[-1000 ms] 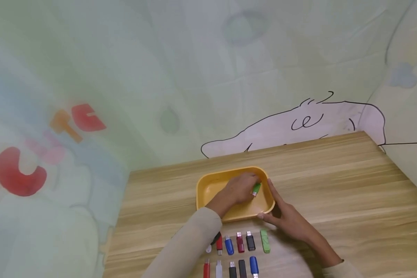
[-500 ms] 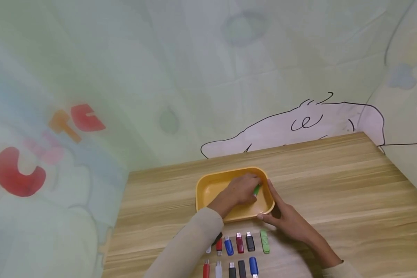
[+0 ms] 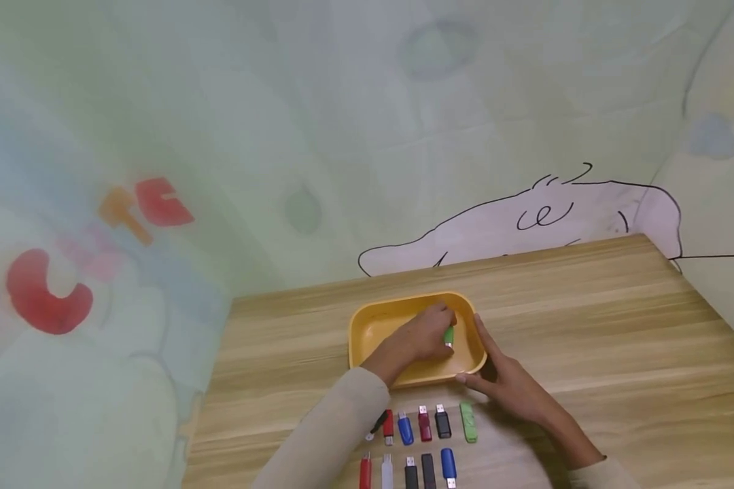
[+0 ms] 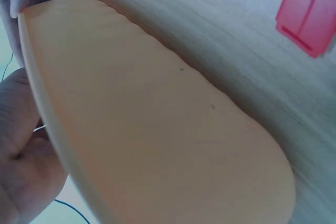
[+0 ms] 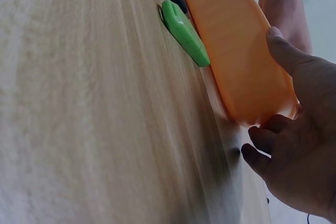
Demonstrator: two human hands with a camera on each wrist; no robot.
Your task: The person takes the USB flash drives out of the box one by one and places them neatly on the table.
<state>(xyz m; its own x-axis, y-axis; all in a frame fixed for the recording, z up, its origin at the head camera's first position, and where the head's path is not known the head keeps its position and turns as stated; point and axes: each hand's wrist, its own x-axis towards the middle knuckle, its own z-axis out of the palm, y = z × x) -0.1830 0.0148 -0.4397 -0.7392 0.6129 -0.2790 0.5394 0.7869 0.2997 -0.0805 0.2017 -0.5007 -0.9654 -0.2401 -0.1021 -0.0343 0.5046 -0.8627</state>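
An orange-yellow plastic tray (image 3: 373,309) sits on the wooden table. My left hand (image 3: 422,333) reaches down into its right part and pinches a green USB stick (image 3: 449,335), whose metal plug points toward me. Part of that stick is hidden by the fingers. At the tray's right end, my right hand (image 3: 514,388) holds the corner, thumb on the near rim and fingers along the side. The right wrist view shows the thumb (image 5: 281,45) over the rim and the other fingers bent against the outer wall. In the left wrist view, the tray's outer wall (image 4: 157,108) covers most of the picture.
Two rows of USB sticks lie in front of the tray, among them a green one (image 3: 468,422), a black one (image 3: 443,422), a blue one (image 3: 448,465) and a red one (image 3: 365,470). My left sleeve (image 3: 330,428) hides part of the rows. A patterned curtain (image 3: 293,136) hangs behind the table.
My left hand shifts slightly within the tray, and the green USB stick in its fingers turns a little more upright in the view. The right hand keeps its hold on the tray.
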